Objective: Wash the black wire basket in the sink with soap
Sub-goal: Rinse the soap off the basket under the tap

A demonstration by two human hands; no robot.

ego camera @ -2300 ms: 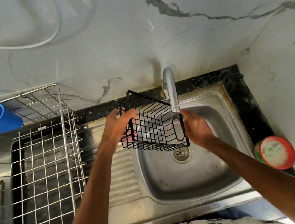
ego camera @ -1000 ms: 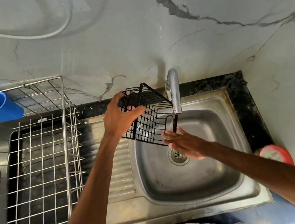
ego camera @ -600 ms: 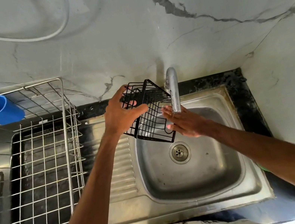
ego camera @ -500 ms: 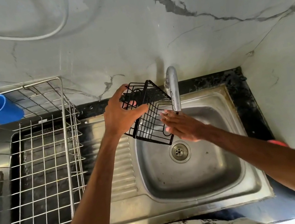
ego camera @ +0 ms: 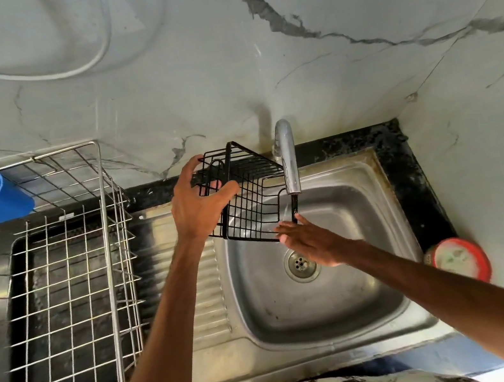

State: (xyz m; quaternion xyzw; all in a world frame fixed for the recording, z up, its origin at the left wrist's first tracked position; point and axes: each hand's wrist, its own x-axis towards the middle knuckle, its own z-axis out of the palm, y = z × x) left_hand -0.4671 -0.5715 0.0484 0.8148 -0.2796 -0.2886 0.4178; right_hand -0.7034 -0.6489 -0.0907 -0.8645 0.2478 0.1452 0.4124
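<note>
My left hand grips the black wire basket under the tap; my right hand, fingers flat and empty, should rub every wire.

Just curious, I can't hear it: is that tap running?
Cannot tell for sure. A faint streak shows below the tap by the black wire basket, but the sink holds no pooled water.

A home kitchen: steel sink with tap (marble-look wall behind), wire dish rack.
</note>
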